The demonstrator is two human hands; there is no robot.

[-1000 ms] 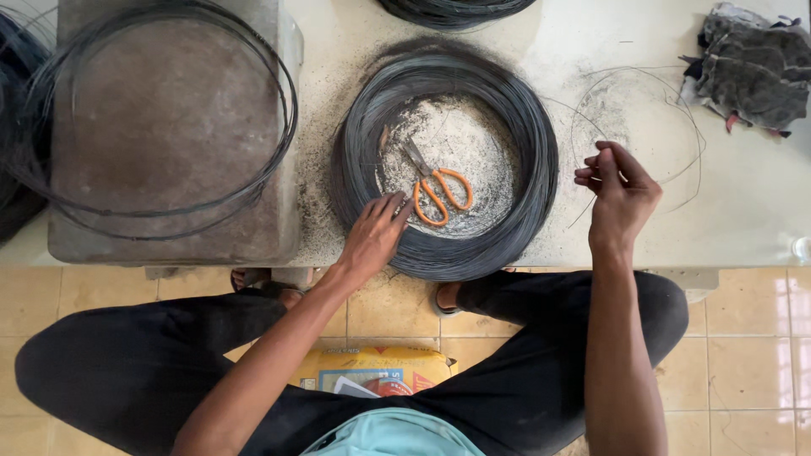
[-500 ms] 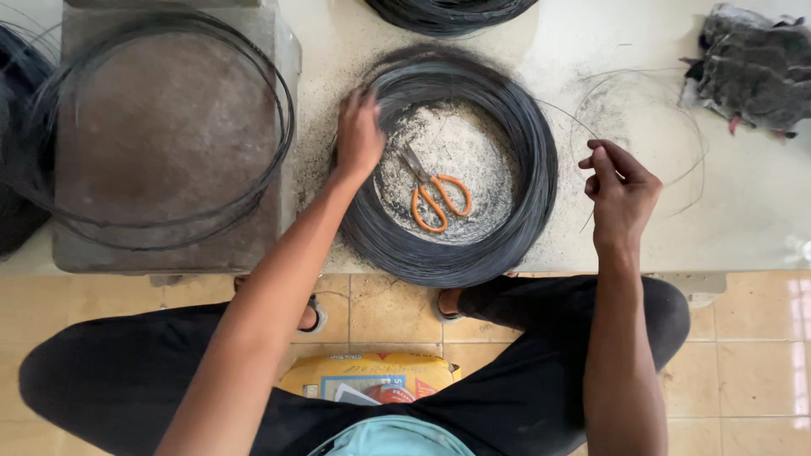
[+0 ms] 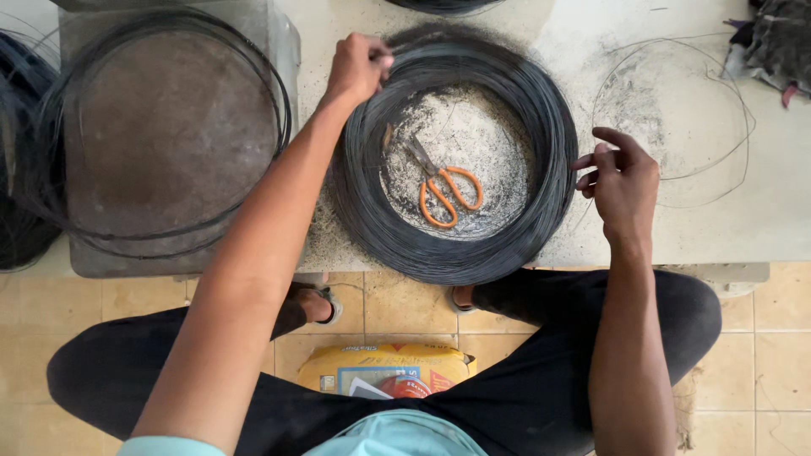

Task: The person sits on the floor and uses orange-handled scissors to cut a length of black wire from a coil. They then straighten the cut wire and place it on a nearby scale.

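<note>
**Wire coil on bench, 2 hands at its rim**

Item 1. Wire coil (image 3: pixel 460 245): thick dark ring of many turns, lying flat on the pale bench (image 3: pixel 786 219), directly in front of the seated person. Grey dust fills its open centre.

Item 2. Left hand (image 3: pixel 356 67): at the coil's far-left rim, fingers closed together on the top strands there.

Item 3. Right hand (image 3: pixel 623 179): just beside the coil's right rim, fingers pinched together; whether a strand sits between them cannot be told, the wire being too fine.

Item 4. Scissors (image 3: pixel 439 179): orange handles, lying closed inside the coil, touching neither hand.

Item 5. Loose wire loop (image 3: pixel 742 101): 1 thin round strand on the bench, right of the coil.

Item 6. Block (image 3: pixel 169 135): rusty-topped slab left of the coil, ringed by a few slack turns of wire.

Item 7. Dark bundle (image 3: pixel 777 42): far right of the coil, at the bench corner.

Risk, as judged: lifting several turns at once could drag neighbouring turns up and tangle the coil. A freed springy end could whip toward either hand. Strands could also snag the scissors.
</note>
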